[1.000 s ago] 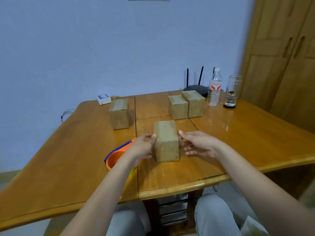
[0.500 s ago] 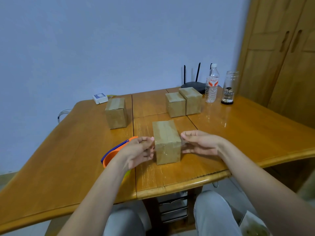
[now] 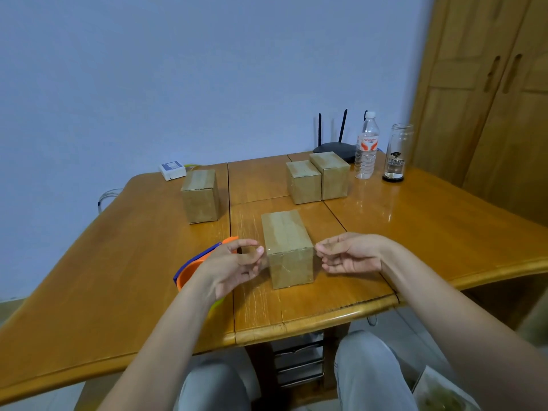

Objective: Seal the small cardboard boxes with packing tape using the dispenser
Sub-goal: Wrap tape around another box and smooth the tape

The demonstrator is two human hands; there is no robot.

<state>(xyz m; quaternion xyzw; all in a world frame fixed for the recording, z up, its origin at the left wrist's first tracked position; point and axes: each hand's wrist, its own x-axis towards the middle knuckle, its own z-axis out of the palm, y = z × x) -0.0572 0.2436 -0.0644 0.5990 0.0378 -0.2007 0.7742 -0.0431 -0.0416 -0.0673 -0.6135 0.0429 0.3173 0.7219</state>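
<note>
A small cardboard box (image 3: 286, 247) with clear tape across its top and front stands near the table's front edge. My left hand (image 3: 234, 266) hovers just left of it and my right hand (image 3: 350, 253) just right of it. Both have loosely curled fingers, hold nothing and sit a small gap off the box. The orange and blue tape dispenser (image 3: 192, 266) lies on the table behind my left hand, mostly hidden by it. One more box (image 3: 201, 195) stands at the back left, and two boxes (image 3: 317, 179) stand side by side at the back centre.
The wooden table (image 3: 415, 232) carries a water bottle (image 3: 367, 145), a glass jar (image 3: 396, 152), a black router (image 3: 335, 148) and a small white device (image 3: 172, 170) along its far edge. Wooden cabinet doors (image 3: 489, 99) stand at the right. My knees show below the table.
Both hands have come off the near box's sides and moved a little outward, fingers curling loosely. The box stays in place.
</note>
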